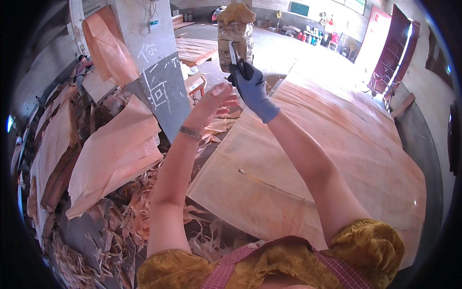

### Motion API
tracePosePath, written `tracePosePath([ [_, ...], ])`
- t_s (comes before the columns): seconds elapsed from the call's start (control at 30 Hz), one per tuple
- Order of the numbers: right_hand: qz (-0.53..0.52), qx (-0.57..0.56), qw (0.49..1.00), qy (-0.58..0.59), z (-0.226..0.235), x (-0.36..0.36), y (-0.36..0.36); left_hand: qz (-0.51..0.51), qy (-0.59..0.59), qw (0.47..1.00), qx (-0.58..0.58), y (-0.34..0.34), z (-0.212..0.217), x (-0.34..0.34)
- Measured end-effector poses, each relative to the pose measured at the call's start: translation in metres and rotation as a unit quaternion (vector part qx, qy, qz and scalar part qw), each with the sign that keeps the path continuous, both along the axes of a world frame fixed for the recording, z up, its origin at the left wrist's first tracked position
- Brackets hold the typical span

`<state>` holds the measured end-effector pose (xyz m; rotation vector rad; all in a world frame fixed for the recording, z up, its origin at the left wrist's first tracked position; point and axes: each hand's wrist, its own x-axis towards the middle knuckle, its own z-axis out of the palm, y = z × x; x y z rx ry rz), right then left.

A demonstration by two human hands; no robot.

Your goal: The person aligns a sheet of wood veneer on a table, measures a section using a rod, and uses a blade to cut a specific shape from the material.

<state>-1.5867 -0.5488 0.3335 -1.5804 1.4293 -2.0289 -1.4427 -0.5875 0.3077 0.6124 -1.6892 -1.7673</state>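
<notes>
My right hand (255, 94), in a blue-grey glove with dark fingers, is raised ahead of me. It is closed on a narrow black-and-white tool (233, 53) that points upward; its exact kind is unclear. Behind the tool stands a post wrapped in clear film (236, 36), topped by a yellowish spongy lump (236, 13). Just left of the glove, my bare left hand (214, 106) is held up with its fingers apart and nothing in them. A patterned bracelet (191, 133) circles that wrist.
Large thin wood veneer sheets (346, 144) spread on my right, with a thin stick (269, 184) on top. At left are a veneer stack (115, 149), shredded strips (134, 207) and a grey-white pillar (159, 62). Another person (82, 70) is far left. Red doors (392, 53) stand far right.
</notes>
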Motion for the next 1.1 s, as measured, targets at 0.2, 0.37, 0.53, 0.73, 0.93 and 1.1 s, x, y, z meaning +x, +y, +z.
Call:
tracePosePath([
  [0.2, 0.110, 0.023, 0.993, -0.045, -0.036, 0.003, 0.041, -0.072, 0.081, 0.994, 0.017, -0.018, -0.006, -0.015],
  [0.37, -0.153, -0.069, 0.952, 0.255, -0.060, -0.009, 0.068, -0.096, 0.206, 0.974, -0.019, 0.035, 0.003, -0.042],
  [0.53, -0.161, -0.136, 0.935, 0.284, -0.056, -0.015, 0.101, -0.041, 0.319, 0.943, 0.090, 0.065, -0.003, -0.065],
  [0.73, 0.137, 0.080, 0.935, -0.319, -0.117, -0.054, 0.213, 0.001, 0.268, 0.942, 0.201, 0.100, -0.022, -0.087],
  [0.93, 0.018, 0.114, 0.925, -0.363, -0.181, -0.128, 0.332, -0.177, -0.216, 0.954, 0.106, 0.185, -0.116, -0.162],
  [1.1, -0.042, 0.142, 0.916, -0.372, -0.230, -0.193, 0.410, -0.343, -0.296, 0.883, 0.125, 0.262, -0.167, -0.277],
])
